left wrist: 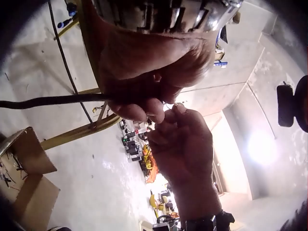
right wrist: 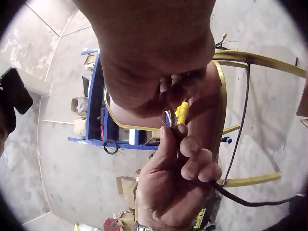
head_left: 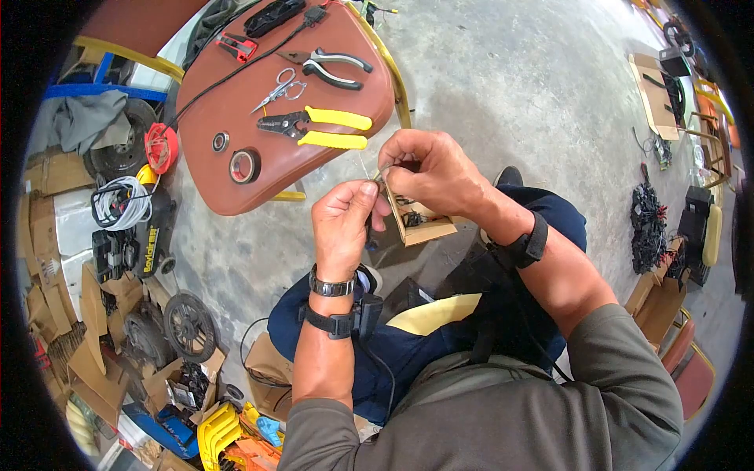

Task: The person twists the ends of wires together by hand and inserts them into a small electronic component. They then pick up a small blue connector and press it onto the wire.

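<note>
On the brown seat at left lie scissors [head_left: 276,88], pliers [head_left: 334,67] and yellow strippers [head_left: 318,128] — all set down. Left hand [head_left: 343,228] pinches a black cable [left wrist: 53,100]; right hand [head_left: 428,173] pinches its thin wire ends [right wrist: 181,111] above a small box [head_left: 420,220]. Stripping looks done — joining the fine ends seems left.

Tools [head_left: 314,127] on brown chair seat [head_left: 353,82]
</note>
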Available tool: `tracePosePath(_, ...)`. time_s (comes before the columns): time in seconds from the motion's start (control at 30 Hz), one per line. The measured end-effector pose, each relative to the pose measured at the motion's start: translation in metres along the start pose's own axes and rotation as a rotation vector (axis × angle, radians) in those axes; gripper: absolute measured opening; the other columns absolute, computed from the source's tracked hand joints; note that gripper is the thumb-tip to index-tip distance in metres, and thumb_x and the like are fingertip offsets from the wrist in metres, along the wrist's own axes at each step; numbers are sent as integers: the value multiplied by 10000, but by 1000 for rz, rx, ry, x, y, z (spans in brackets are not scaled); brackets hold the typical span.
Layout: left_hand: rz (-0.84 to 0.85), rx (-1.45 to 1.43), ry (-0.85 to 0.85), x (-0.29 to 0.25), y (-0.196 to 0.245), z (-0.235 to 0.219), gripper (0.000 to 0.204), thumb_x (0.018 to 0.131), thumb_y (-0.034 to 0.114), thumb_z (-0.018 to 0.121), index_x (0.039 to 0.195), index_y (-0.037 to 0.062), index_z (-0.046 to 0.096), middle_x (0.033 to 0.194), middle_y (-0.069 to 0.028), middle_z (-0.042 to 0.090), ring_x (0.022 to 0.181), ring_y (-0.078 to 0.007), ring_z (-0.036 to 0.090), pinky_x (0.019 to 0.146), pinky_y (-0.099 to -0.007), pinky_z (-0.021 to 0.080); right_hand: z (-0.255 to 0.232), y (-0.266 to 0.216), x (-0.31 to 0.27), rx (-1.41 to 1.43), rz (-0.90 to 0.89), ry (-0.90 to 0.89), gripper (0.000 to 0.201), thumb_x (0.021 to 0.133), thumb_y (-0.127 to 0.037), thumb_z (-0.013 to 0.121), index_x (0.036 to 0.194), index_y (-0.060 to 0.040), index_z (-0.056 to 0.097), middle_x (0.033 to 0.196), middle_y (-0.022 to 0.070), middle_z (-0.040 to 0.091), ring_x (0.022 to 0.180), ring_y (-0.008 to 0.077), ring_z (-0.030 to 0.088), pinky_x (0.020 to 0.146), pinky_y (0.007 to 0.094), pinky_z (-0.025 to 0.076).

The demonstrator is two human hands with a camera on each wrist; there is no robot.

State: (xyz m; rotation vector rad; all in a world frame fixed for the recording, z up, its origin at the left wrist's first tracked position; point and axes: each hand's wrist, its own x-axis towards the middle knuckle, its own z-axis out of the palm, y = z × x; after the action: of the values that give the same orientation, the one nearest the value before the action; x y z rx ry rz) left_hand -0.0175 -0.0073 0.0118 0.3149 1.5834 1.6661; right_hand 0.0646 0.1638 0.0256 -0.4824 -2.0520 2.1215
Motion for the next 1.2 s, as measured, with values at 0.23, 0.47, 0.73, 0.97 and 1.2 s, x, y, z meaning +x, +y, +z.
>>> tracePosePath(0.23,-22,42,78,3,-3,4,148,980,129,629,980,-9,683,753,-82,685,561,-100,555,523,-220,443,-6,9,5,-338,-335,57,126,781,12,675,885,-55,656,966,45,580,927,172,574,825,323,479)
tracePosePath(0.47,-44,95,98,1,-2,7,101,961,83,646,1001,-8,670,776,-78,702,565,-70,559,513,-199,438,-5,13,6,-398,-392,66,127,751,3,686,856,-53,641,988,77,587,1005,258,569,903,387,465)
tracePosePath(0.73,-20,150,59,2,-3,4,85,946,31,642,989,-26,687,797,-53,711,591,-50,550,534,-205,453,-7,8,8,-321,-232,21,76,768,-4,680,828,-17,634,930,75,611,940,218,592,860,361,477)
tracePosePath(0.97,1,216,78,1,-6,5,111,942,12,633,1015,-46,693,827,-53,717,702,-59,598,630,-212,485,-9,7,9,-359,-148,-42,67,798,-12,682,856,-1,650,920,77,615,911,196,598,843,345,487)
tracePosePath(1.2,68,355,104,0,-6,8,110,930,51,655,1010,-3,707,792,-37,707,632,-51,573,538,-204,442,-9,8,8,-376,-129,-48,68,819,-26,672,874,8,652,923,76,622,899,183,606,819,338,497)
